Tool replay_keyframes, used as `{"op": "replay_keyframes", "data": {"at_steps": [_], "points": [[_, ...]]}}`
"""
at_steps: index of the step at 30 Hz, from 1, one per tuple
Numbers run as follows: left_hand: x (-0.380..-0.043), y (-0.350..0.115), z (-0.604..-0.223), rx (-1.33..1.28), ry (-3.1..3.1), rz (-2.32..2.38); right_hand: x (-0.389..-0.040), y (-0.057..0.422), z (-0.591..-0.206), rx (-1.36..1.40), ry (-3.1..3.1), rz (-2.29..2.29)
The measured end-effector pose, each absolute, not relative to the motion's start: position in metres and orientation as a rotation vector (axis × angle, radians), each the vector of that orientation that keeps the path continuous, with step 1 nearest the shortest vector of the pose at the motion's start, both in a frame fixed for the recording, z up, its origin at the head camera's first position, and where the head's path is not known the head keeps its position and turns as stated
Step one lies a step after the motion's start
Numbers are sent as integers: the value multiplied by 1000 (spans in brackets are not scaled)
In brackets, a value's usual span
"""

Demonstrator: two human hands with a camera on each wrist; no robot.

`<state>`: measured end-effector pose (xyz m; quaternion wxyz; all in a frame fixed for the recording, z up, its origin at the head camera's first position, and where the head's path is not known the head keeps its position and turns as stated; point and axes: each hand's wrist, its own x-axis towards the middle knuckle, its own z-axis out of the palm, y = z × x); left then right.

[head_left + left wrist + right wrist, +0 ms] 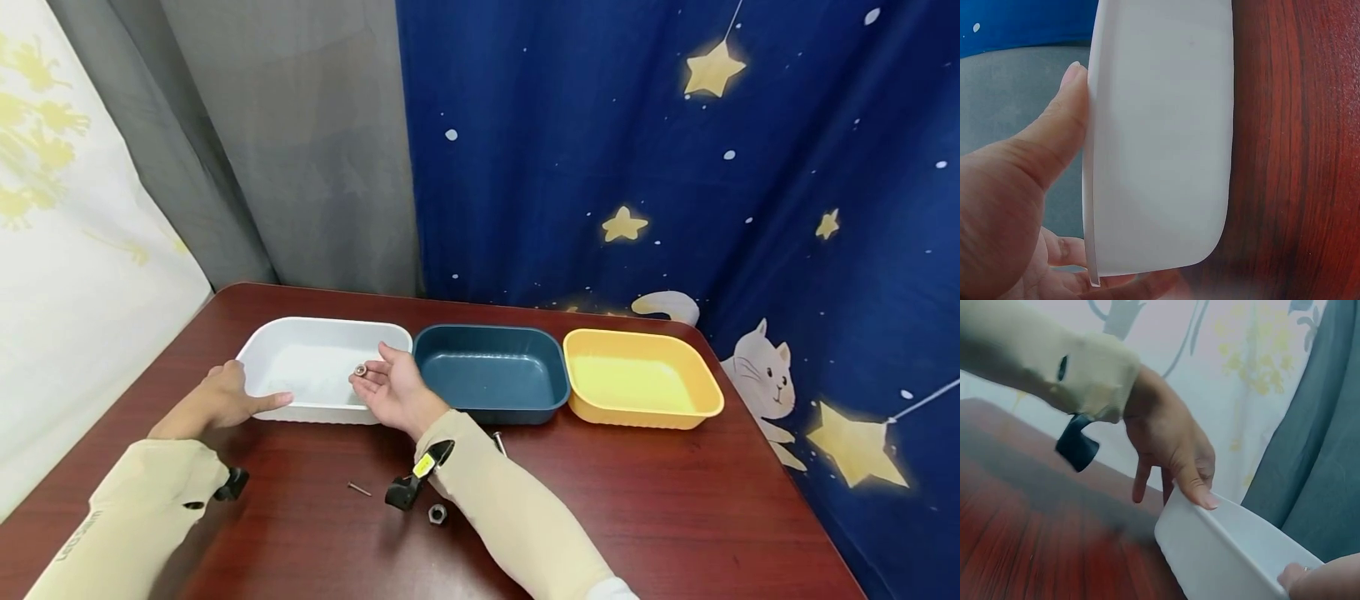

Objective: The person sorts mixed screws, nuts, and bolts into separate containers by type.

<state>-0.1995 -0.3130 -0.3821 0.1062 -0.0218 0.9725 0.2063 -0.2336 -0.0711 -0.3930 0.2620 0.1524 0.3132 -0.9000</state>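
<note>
My left hand [228, 398] grips the left end of a white plastic bin [307, 411]. Its thumb lies over the front rim, while the fingers reach around the end wall; the left wrist view shows this hand against the bin's side [1160, 137]. Over the bin's right part is my right hand [397, 390], turned partly palm up. A small metal nut [361, 370] shows at its fingertips, and the thumb stands apart from it. In the right wrist view that hand [1329, 579] is mostly cut off at the lower right.
A dark blue bin [491, 415] and a yellow bin [637, 414] stand in a row right of the white one. On the brown table [300, 533] lie a small screw [359, 489], a larger hex nut [437, 514] and a bolt [499, 443] partly behind the right sleeve.
</note>
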Motion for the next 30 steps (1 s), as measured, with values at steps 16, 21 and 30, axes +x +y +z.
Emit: {"op": "replay_keyframes", "data": {"at_steps": [16,21,30], "points": [[-200,-312,-383,-75,2855,622,-259,-90,-393,747,795,-2359],[-201,-310,-385,-74,2854,624,-262,-89,-395,755,785,-2354],[-201,-312,-384,-86,2856,609,-262,-91,-393,703,776,-2348]]}}
